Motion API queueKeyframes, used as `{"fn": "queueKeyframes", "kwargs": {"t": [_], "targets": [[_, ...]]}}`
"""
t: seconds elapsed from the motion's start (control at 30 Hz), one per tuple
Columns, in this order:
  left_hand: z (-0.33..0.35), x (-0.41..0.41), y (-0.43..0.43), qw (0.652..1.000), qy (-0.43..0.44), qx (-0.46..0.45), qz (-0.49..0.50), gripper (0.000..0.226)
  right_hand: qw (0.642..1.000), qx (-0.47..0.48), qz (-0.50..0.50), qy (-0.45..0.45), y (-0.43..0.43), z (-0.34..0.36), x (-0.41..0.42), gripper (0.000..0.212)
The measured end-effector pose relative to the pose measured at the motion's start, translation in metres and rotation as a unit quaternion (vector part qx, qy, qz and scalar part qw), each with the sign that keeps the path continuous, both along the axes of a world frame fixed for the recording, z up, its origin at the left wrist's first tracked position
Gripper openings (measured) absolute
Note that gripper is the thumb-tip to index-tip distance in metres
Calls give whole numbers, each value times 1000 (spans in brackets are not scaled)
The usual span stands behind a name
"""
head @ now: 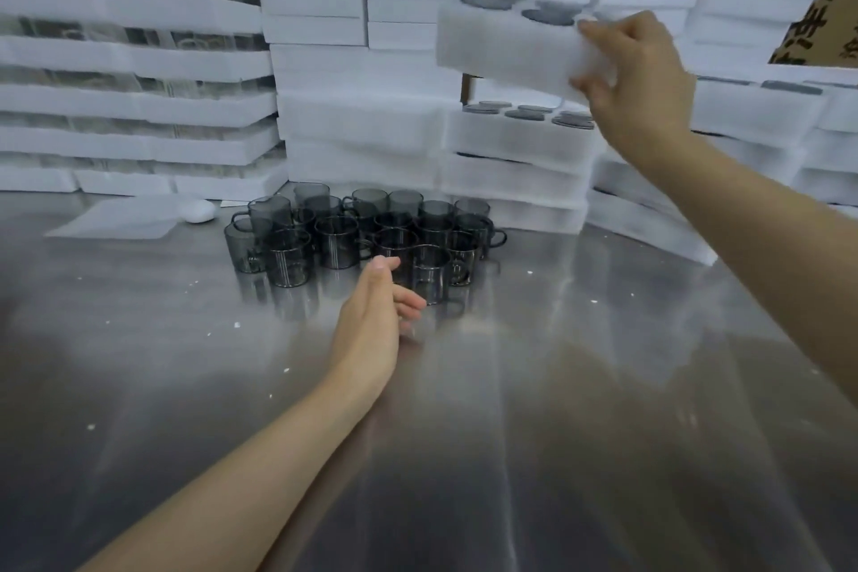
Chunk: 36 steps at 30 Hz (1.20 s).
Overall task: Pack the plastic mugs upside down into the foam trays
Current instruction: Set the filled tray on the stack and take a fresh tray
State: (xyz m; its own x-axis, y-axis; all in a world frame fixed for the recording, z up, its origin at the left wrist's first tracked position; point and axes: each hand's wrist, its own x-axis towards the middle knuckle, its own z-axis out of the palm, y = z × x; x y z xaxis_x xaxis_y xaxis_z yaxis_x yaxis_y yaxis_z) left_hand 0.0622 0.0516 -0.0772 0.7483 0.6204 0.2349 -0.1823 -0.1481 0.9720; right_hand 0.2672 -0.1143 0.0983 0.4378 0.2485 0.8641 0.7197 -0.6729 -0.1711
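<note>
On the head view I see my right hand [636,74] raised high, the forearm running up from the lower right edge and the wrist bent inward. Its fingers [592,86] curl under the near right corner of a foam tray [501,44] while the thumb lies along the top edge, so the corner is pinched between them. The tray hangs in the air to the left of those fingers, roughly level, and dark round mug bases show in its pockets, so the mugs in it sit upside down. Below the fingers, a stack of packed trays [520,139] stands on the table [510,455], with more dark bases in its top tray.

My left hand [376,316] reaches forward low over the table, edge-on with the thumb uppermost. Its fingers [411,300] are loosely curled and hold nothing. Just beyond them is a cluster of loose mugs [362,232], dark, see-through and standing upright on the table. The nearest mug is right at the fingertips; I cannot tell whether they touch it.

Behind both hands, white foam stacks [315,5] line the back of the table, with cardboard boxes [817,14] behind them.
</note>
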Motion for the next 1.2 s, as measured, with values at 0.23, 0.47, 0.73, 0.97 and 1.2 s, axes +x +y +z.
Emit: {"fn": "queueKeyframes", "kwargs": {"t": [0.23,0.47,0.73,0.97,1.2], "targets": [[-2,1,0,1000,0,-18,-5,37,980,-126,-110,108,23,-9,34,39],[-4,2,-2,999,20,-37,-15,49,986,-79,-98,105,29,-8,42,38],[-5,3,-3,999,27,-22,19,46,983,-176,48,3,118,-4,4,57],[-6,-4,-4,998,42,48,-9,48,926,-331,55,172,196,-32,9,66],[-6,-4,-1,996,43,72,2,48,971,-181,99,118,205,-54,-9,49]]}}
